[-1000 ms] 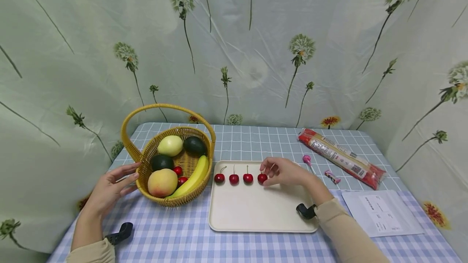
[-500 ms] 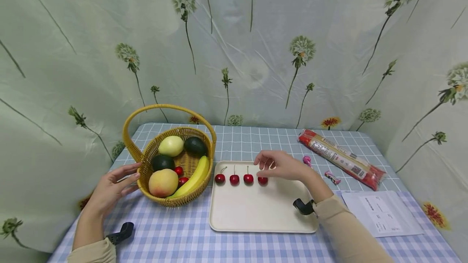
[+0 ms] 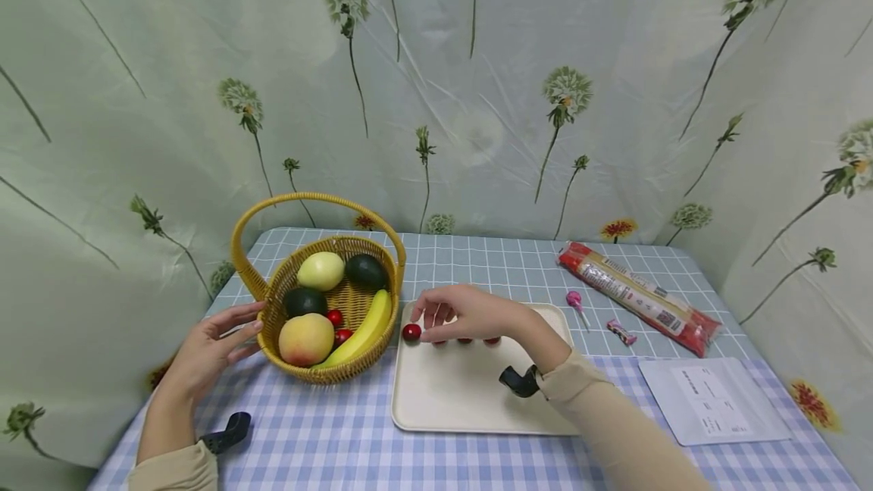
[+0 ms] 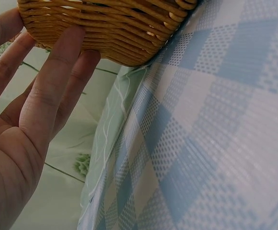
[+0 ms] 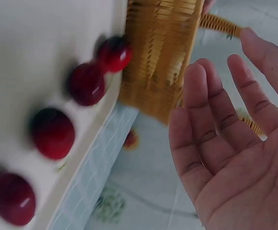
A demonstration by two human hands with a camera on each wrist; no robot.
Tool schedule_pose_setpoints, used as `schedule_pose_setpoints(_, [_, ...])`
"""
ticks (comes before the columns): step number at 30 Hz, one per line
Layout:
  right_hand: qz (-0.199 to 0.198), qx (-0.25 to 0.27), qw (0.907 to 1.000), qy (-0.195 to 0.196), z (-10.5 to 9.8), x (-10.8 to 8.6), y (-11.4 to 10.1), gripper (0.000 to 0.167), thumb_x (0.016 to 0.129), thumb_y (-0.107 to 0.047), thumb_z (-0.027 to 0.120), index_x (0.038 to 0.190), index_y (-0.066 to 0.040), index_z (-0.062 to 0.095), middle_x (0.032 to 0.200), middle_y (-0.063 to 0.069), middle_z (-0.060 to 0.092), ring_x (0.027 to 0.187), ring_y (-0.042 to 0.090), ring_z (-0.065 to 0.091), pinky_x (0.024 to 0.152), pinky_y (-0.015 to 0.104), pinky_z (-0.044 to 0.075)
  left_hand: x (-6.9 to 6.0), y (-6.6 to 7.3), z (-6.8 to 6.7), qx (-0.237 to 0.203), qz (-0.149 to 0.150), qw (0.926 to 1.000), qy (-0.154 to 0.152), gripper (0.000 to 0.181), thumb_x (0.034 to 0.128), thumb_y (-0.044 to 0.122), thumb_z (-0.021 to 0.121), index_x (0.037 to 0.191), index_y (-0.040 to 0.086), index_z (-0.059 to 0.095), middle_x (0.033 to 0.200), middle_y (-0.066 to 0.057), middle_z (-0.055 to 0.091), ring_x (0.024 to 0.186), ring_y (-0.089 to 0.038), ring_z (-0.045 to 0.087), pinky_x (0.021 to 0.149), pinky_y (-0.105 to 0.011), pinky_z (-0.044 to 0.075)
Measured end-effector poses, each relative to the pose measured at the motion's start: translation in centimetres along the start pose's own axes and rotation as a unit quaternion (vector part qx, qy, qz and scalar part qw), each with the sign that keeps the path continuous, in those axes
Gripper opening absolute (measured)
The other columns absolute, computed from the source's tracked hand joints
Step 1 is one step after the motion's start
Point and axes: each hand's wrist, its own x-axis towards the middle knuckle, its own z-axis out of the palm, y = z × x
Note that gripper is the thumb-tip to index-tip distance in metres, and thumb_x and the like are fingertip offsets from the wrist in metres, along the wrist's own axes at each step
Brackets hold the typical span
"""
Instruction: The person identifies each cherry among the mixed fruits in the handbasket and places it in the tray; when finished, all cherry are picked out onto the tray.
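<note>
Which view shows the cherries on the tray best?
Right wrist: all four cherries show large on the tray, though blurred. In the head view, the right hand partly hides three; the left wrist view shows none.

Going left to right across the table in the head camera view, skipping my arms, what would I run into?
Fruit basket, cream tray with red cherries, pink lollipop, small wrapped candy, pale flat packet. I left out the long red-ended package, since it overlaps the last three in that order.
</note>
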Motion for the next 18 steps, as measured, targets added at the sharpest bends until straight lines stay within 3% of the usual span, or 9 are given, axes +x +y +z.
schedule_pose_setpoints(7, [0.007,-0.01,0.9991,-0.04,0.7,3.0,-2.2,0.03,0.104,-0.029,0.075,0.129,-0.014,0.069,0.104,-0.004,0.073,0.092,0.007,0.069,0.079,0.03,0.062,0.1,-0.1,0.1,-0.005,0.011,0.9999,-0.004,0.047,0.1078,0.021,0.068,0.151,0.005,0.06,0.122,0.026,0.066,0.112,0.009,0.066,0.088,-0.022,0.063])
schedule_pose_setpoints(11, [0.007,-0.038,0.9976,-0.057,0.7,4.7,-3.3,0.034,0.103,-0.026,0.075,0.133,-0.012,0.067,0.108,0.0,0.073,0.095,0.009,0.069,0.083,0.025,0.06,0.1,-0.1,0.1,-0.003,0.016,0.9999,-0.004,0.046,0.1082,0.02,0.067,0.151,0.005,0.061,0.122,0.027,0.066,0.112,0.01,0.065,0.087,-0.021,0.063])
schedule_pose_setpoints(18, [0.0,-0.076,0.9939,-0.079,0.5,7.8,-4.7,0.035,0.104,-0.026,0.073,0.137,-0.018,0.063,0.129,0.013,0.071,0.109,0.016,0.073,0.094,0.022,0.058,0.0,-0.2,-0.1,-0.02,0.015,0.9997,-0.005,0.045,0.1076,0.02,0.068,0.15,0.005,0.061,0.121,0.026,0.068,0.112,0.008,0.067,0.086,-0.021,0.063])
